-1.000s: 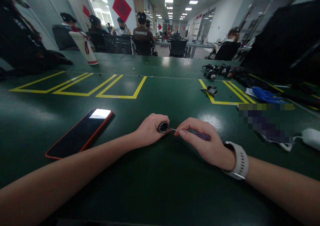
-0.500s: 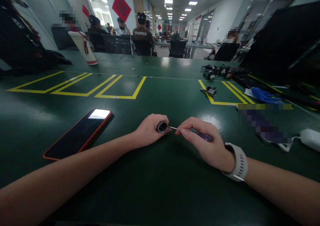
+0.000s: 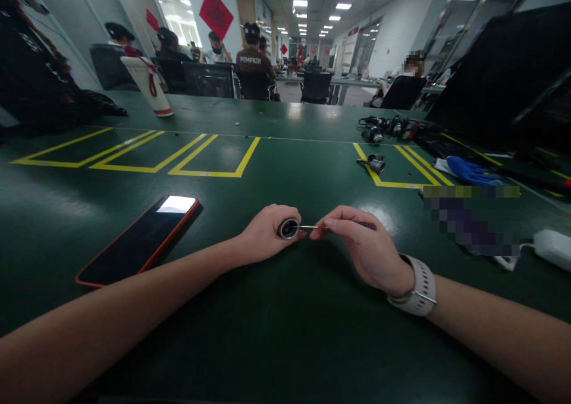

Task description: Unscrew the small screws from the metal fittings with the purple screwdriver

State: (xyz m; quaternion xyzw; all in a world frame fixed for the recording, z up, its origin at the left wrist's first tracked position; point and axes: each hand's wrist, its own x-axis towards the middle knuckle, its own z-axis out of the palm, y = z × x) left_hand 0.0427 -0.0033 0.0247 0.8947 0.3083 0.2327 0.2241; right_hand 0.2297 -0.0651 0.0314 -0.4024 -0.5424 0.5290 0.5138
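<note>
One screwdriver [image 3: 308, 227] horizontal, tip leftward at cylinder [image 3: 288, 229].

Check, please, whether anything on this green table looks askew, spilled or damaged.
Nothing looks spilled or broken. The phone lies at a slant to the yellow lines, and a small metal part sits across one line farther right. The left hand holds a round metal piece, the right hand a thin screwdriver against it.

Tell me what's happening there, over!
Left grip shut on metal part. Right grip shut on screwdriver, tip at the part. Phone lies left, clear of both.
</note>
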